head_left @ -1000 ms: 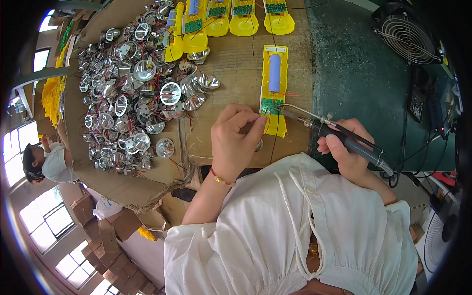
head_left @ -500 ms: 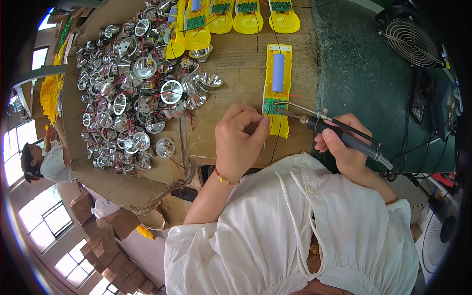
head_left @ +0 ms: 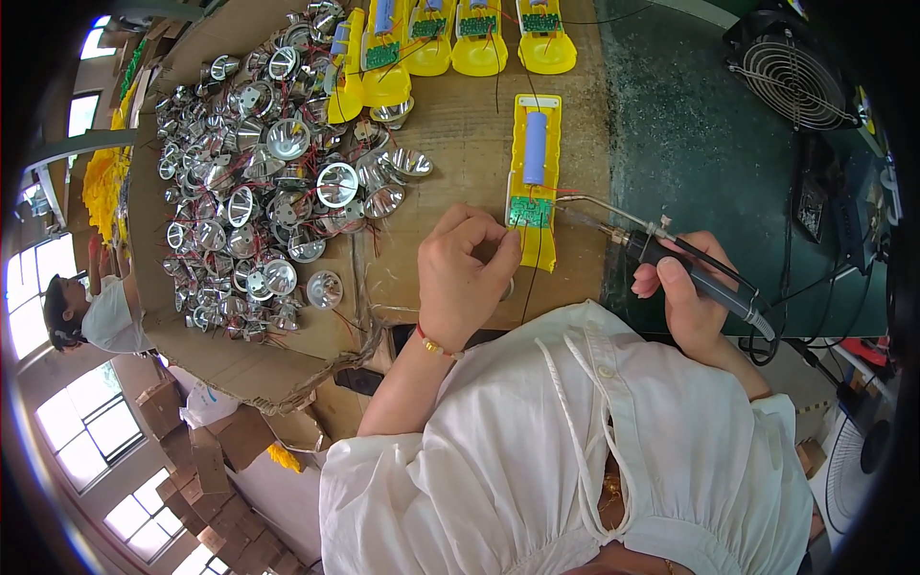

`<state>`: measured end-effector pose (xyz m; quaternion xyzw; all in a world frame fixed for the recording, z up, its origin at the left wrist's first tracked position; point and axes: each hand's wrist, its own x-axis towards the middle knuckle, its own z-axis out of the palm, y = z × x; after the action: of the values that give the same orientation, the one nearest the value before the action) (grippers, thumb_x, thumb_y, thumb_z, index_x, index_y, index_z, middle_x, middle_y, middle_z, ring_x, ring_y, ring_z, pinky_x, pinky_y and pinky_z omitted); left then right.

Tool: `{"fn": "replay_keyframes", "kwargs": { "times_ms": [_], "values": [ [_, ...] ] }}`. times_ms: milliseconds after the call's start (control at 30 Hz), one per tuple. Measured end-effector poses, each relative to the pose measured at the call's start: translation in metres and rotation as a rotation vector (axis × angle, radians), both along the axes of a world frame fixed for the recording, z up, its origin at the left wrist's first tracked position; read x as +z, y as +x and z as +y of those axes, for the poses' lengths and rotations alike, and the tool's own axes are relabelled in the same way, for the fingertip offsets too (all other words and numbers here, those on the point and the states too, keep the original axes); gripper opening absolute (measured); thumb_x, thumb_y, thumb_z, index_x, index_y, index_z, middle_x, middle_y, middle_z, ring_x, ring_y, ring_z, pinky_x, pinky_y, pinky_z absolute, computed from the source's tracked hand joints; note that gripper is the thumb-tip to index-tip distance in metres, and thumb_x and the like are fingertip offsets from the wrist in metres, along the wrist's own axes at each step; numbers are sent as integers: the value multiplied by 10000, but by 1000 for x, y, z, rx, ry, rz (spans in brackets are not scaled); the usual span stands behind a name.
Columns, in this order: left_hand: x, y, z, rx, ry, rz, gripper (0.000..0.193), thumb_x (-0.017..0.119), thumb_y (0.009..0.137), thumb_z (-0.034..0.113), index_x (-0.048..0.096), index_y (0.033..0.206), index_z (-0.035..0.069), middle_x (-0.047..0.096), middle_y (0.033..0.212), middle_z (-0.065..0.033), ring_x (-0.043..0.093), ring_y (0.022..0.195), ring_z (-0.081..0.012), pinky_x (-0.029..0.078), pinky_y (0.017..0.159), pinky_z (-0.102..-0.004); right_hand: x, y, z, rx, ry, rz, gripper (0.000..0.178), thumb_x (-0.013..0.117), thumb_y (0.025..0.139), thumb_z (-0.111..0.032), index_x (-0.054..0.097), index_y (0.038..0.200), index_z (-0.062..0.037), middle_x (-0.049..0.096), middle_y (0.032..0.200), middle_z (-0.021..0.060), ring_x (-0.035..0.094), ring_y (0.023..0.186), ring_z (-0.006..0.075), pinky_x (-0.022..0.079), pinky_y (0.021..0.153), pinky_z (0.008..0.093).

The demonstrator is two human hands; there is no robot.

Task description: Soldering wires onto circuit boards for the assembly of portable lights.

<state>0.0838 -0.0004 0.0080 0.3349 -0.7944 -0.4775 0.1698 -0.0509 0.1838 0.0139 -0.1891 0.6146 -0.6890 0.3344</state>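
Observation:
A soldering iron (head_left: 695, 273) with a thin metal feed tube clamped along it lies in my right hand (head_left: 698, 305), closed round its dark handle. Its tip points left and stands just off the green circuit board (head_left: 530, 213). That board sits in a long yellow casing (head_left: 540, 251), below a purple cylindrical battery cell (head_left: 535, 149). My left hand (head_left: 467, 273) is closed in a pinch beside the casing's lower left edge; what is between the fingertips, if anything, is hidden. A black wire runs down from the board, and a red one sticks out to its right.
Shiny reflector cups (head_left: 287, 139) with red wires fill a cardboard box (head_left: 259, 369) at left. Several yellow casings (head_left: 477, 57) with boards stand in a row at the far edge. A fan (head_left: 791, 81) sits at far right on the dark green tabletop (head_left: 680, 134). Another person is at far left.
The soldering iron has drawn back to the right, its tip leaving the board. My left hand keeps its pinch almost in place. The whole view has shifted slightly.

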Motion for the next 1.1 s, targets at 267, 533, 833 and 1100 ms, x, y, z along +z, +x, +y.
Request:
{"fn": "replay_keyframes", "kwargs": {
  "times_ms": [267, 533, 833, 1100],
  "values": [
    [2, 2, -14, -166, -75, -232, 125, 606, 721, 129, 623, 700, 7, 580, 569, -116, 575, 480, -205, 451, 488, -279, -9, -42, 19, -191, -57, 182, 174, 559, 814, -92, 479, 898, 36, 589, 685, 126, 571, 557, 139, 489, 512, 241],
    [48, -148, -25, -459, -428, -165, 126, 570, 666, 147, 596, 617, 34, 569, 575, -134, 573, 527, -282, 461, 517, -345, -18, -82, 58, -480, -7, 188, 174, 561, 816, -111, 480, 893, 23, 581, 667, 127, 552, 512, 149, 464, 471, 238],
    [25, -348, -119, -97, -644, -403, 295, 560, 775, 340, 644, 945, 115, 628, 907, -108, 591, 861, -279, 458, 772, -370, -20, -81, 53, -482, 1, 92, 127, 563, 803, -49, 479, 855, 30, 588, 660, 124, 568, 526, 136, 476, 476, 233],
    [9, -212, -87, -307, -1337, -609, 412, 543, 778, 414, 515, 1074, 128, 553, 965, -118, 578, 854, -258, 401, 768, -398, -26, -88, 51, -444, 29, 53, 133, 552, 809, -64, 479, 881, 21, 587, 662, 118, 560, 517, 132, 468, 473, 227]
  ]
}}
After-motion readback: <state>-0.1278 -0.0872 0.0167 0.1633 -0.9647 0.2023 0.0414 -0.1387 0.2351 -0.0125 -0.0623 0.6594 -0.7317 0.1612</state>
